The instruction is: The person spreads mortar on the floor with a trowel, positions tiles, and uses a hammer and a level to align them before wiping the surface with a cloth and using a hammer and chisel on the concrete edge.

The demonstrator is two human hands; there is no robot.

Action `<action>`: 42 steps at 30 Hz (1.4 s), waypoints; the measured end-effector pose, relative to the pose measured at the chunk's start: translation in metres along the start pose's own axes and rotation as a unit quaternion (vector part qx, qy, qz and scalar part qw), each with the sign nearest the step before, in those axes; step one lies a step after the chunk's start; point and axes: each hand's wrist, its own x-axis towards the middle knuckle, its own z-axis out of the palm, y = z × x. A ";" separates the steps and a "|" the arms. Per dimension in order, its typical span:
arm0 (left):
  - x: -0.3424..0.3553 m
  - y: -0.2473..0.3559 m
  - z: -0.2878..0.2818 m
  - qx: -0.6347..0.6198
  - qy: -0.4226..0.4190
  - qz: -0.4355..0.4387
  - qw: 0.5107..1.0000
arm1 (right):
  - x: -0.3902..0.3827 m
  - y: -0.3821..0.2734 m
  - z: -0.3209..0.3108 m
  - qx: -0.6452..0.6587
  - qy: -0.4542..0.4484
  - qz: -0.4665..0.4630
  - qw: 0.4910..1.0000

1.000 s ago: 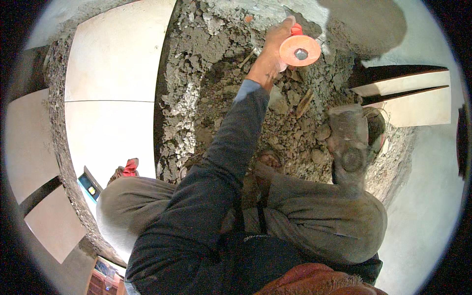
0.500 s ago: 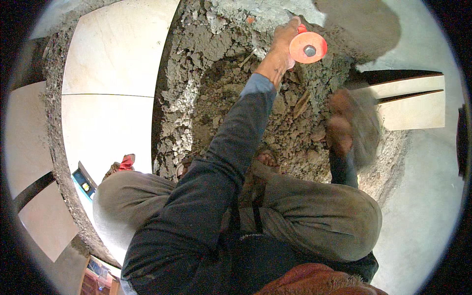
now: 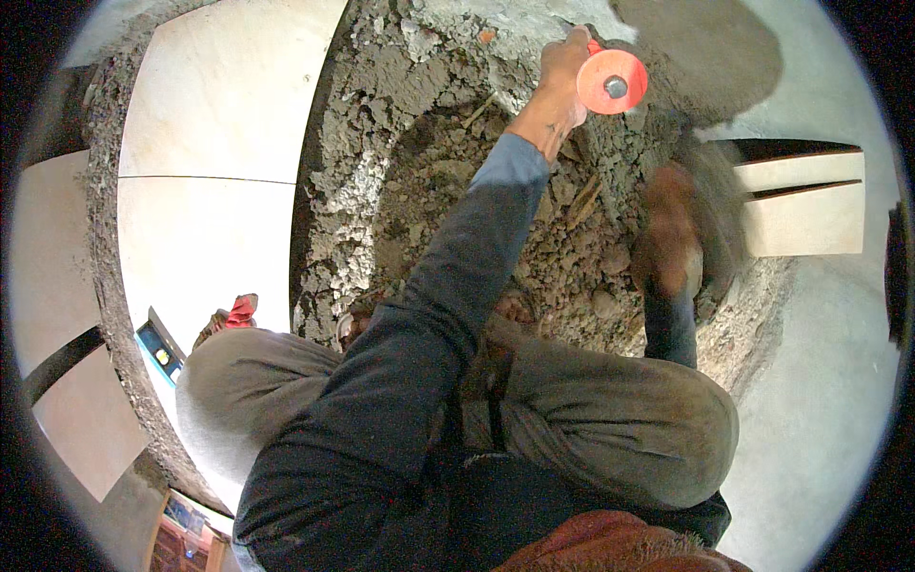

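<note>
My left hand (image 3: pixel 562 81), at the end of my outstretched arm, is closed round a chisel with a round red hand guard (image 3: pixel 596 84). The chisel's grey striking end (image 3: pixel 616 88) faces up; its blade is hidden below the guard and hand. My right hand (image 3: pixel 670 229) is lower and to the right, blurred by motion. It seems closed on a large grey thing (image 3: pixel 717 224), too smeared to name. Beneath both hands lies broken, lumpy rubble and soil (image 3: pixel 562 224).
Large cream tiles (image 3: pixel 205 238) border the rubble on the left, with a spirit level (image 3: pixel 160 345) near my left knee. Cut tile pieces (image 3: pixel 805 219) lie at the right on grey floor (image 3: pixel 820 381). A dark rounded patch (image 3: pixel 710 57) marks the far right.
The chisel and my left hand have shifted slightly right and up in the picture. My right hand and the grey thing stay near the same place, still blurred.
</note>
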 end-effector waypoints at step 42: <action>0.002 -0.008 0.022 -0.002 0.061 0.116 0.991 | 0.030 -0.062 -0.045 0.389 0.226 0.110 0.886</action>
